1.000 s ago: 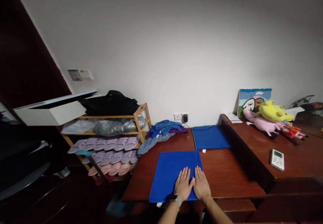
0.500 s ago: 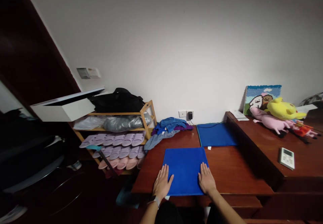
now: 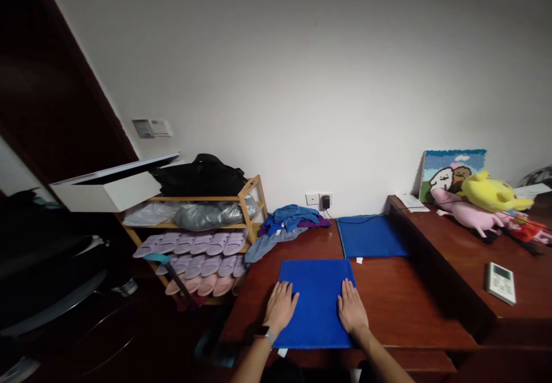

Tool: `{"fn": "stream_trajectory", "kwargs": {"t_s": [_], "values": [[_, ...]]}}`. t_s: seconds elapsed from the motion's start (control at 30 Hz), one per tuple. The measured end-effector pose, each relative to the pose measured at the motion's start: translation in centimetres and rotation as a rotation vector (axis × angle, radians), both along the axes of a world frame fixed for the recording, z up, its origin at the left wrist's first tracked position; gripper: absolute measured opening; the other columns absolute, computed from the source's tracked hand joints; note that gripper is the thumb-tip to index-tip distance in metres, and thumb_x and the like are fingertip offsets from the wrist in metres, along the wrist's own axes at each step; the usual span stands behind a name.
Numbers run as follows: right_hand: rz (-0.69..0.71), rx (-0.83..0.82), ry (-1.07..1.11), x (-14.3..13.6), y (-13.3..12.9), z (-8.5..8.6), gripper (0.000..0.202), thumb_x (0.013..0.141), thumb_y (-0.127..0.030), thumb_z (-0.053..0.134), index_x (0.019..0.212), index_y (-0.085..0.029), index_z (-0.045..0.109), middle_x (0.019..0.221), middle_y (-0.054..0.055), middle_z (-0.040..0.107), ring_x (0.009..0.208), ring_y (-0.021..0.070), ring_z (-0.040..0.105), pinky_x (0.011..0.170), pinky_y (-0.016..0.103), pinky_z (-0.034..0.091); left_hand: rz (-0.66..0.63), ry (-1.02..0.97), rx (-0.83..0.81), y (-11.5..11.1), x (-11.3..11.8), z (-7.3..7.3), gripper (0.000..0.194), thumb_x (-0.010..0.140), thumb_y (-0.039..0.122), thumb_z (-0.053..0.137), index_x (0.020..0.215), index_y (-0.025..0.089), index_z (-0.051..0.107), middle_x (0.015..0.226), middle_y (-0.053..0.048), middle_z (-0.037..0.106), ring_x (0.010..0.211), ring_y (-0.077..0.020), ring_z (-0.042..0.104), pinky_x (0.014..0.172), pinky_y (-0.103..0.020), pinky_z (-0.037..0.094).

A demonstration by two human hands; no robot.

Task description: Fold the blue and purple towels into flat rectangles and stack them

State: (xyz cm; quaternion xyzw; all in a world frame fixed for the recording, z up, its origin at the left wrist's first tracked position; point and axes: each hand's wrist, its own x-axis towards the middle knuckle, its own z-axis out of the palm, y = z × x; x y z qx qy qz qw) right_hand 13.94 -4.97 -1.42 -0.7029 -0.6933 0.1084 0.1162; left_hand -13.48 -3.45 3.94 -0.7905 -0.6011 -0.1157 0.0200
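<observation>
on the table (image 3: 401, 297), the blue cloth (image 3: 317, 299) lies square, each hand flat on an edge

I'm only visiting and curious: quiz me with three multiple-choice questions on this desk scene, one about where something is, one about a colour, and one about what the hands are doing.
1. Where does the second blue cloth lie?
A. Behind the near one, by the wall socket
B. On the shoe rack
C. Under the yellow plush

2. What colour is the plush toy lying on top of the pink one?
A. Green
B. Yellow
C. Black

3. How are the two hands placed?
A. Both lifted in the air
B. One holds the remote
C. Both flat, at the cloth's side edges

Answers: 1 A, the far blue cloth lies beyond the near blue cloth, close to the wall socket. 2 B, the yellow plush rests above the pink plush. 3 C, the left hand and right hand press open-palmed at the cloth's left and right edges.
</observation>
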Motion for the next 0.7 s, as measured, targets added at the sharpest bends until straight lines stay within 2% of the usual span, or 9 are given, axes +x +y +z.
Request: {"fn": "stream_trajectory", "kwargs": {"t_s": [0.1, 0.2, 0.27, 0.3, 0.4, 0.47, 0.6, 0.7], "values": [[0.000, -0.009, 0.017, 0.1, 0.0, 0.1, 0.069, 0.102, -0.040, 0.017, 0.158, 0.000, 0.023, 0.168, 0.013, 0.017, 0.157, 0.0237, 0.012, 0.129, 0.038, 0.010, -0.110, -0.052, 0.013, 1.0, 5.6, -0.2, 0.064, 0.106, 0.050, 0.019, 0.147, 0.016, 0.053, 0.157, -0.011, 0.050, 0.147, -0.0259, 0.042, 0.124, -0.047, 0.032], [0.017, 0.001, 0.033, 0.2, 0.1, -0.1, 0.070, 0.101, -0.040, 0.018, 0.158, -0.001, 0.026, 0.168, 0.013, 0.018, 0.156, 0.0238, 0.013, 0.129, 0.039, 0.010, -0.230, -0.113, -0.053, 1.2, 11.2, -2.1, 0.065, 0.106, 0.051, 0.017, 0.156, 0.018, 0.040, 0.164, -0.007, 0.038, 0.153, -0.0231, 0.032, 0.126, -0.044, 0.028], [0.031, 0.009, 0.022, 0.3, 0.1, -0.3, 0.070, 0.101, -0.040, 0.018, 0.158, 0.000, 0.027, 0.167, 0.013, 0.018, 0.156, 0.0242, 0.013, 0.129, 0.040, 0.011, -0.262, -0.118, -0.107, 1.1, 13.2, -3.5, 0.065, 0.106, 0.052, 0.015, 0.160, 0.020, 0.031, 0.167, -0.005, 0.032, 0.155, -0.0212, 0.026, 0.128, -0.044, 0.025], [0.035, 0.010, 0.012, 0.3, 0.1, -0.4, 0.070, 0.101, -0.040, 0.018, 0.158, 0.000, 0.027, 0.167, 0.013, 0.018, 0.156, 0.0244, 0.013, 0.129, 0.041, 0.011, -0.271, -0.112, -0.125, 1.1, 13.4, -4.0, 0.065, 0.106, 0.051, 0.014, 0.161, 0.021, 0.027, 0.168, -0.004, 0.030, 0.155, -0.0205, 0.024, 0.128, -0.044, 0.024], [0.022, 0.004, 0.014, 0.2, 0.1, -0.5, 0.070, 0.100, -0.040, 0.018, 0.158, -0.001, 0.026, 0.168, 0.012, 0.018, 0.156, 0.0243, 0.013, 0.129, 0.041, 0.011, -0.257, -0.084, -0.141, 1.2, 11.7, -4.8, 0.065, 0.105, 0.053, 0.016, 0.163, 0.023, 0.021, 0.169, -0.004, 0.025, 0.156, -0.0216, 0.020, 0.128, -0.048, 0.022], [0.010, 0.006, 0.033, 0.1, 0.1, -0.3, 0.071, 0.101, -0.042, 0.017, 0.159, -0.002, 0.025, 0.168, 0.011, 0.018, 0.156, 0.0235, 0.012, 0.129, 0.041, 0.011, -0.179, -0.068, -0.145, 1.4, 9.0, -4.6, 0.068, 0.104, 0.056, 0.017, 0.163, 0.022, 0.021, 0.169, -0.006, 0.023, 0.156, -0.0235, 0.020, 0.128, -0.049, 0.021], [0.002, -0.005, 0.021, 0.0, 0.0, 0.2, 0.071, 0.102, -0.043, 0.016, 0.159, -0.002, 0.024, 0.168, 0.011, 0.017, 0.157, 0.0227, 0.012, 0.129, 0.039, 0.010, 0.060, -0.035, -0.138, 1.7, 2.7, -4.0, 0.074, 0.103, 0.061, 0.017, 0.161, 0.016, 0.025, 0.168, -0.010, 0.021, 0.156, -0.0253, 0.019, 0.128, -0.048, 0.021], [-0.001, -0.035, -0.002, 0.0, 0.0, 0.3, 0.071, 0.101, -0.043, 0.016, 0.159, -0.002, 0.022, 0.168, 0.011, 0.016, 0.157, 0.0227, 0.012, 0.129, 0.038, 0.010, 0.131, -0.016, -0.108, 1.8, -0.2, -4.1, 0.079, 0.102, 0.063, 0.016, 0.160, 0.011, 0.027, 0.168, -0.011, 0.022, 0.156, -0.0256, 0.020, 0.128, -0.046, 0.021]]}}
